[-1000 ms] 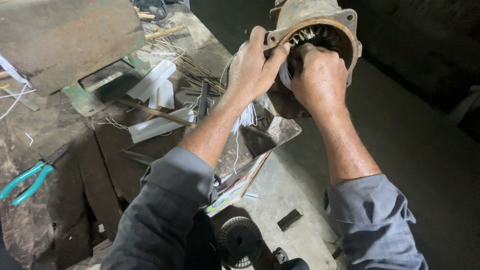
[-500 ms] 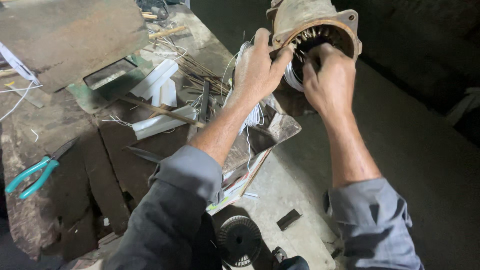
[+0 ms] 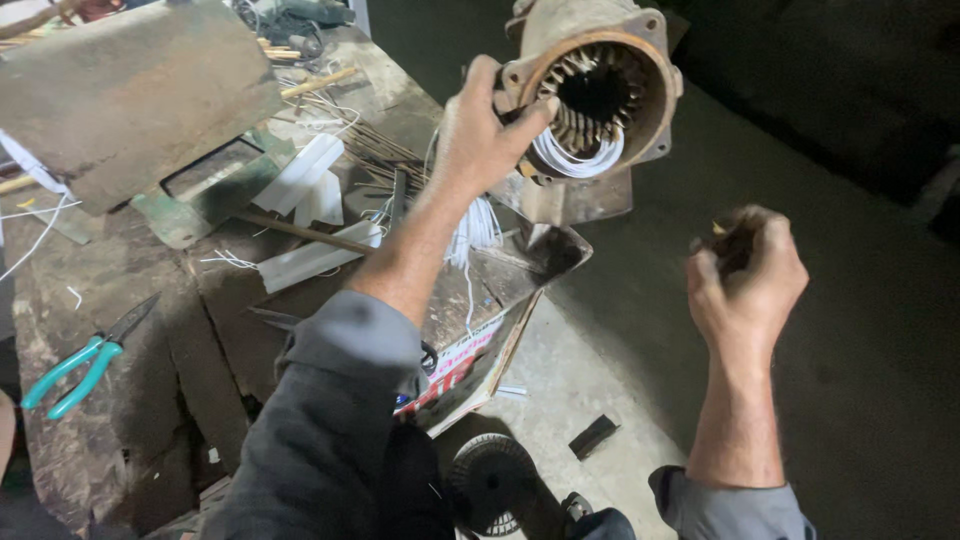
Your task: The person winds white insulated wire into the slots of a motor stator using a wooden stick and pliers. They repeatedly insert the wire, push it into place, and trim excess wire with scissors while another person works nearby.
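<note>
The right hand (image 3: 745, 275), a second earlier pressed into the mouth of the motor housing (image 3: 595, 95), had been drawn back toward four o'clock, its grip closed on something blurred, while the housing, white wire looped inside, was left steadied at the counter (image 3: 130, 270) edge by the left hand (image 3: 485, 135), clasped on its rim.
</note>
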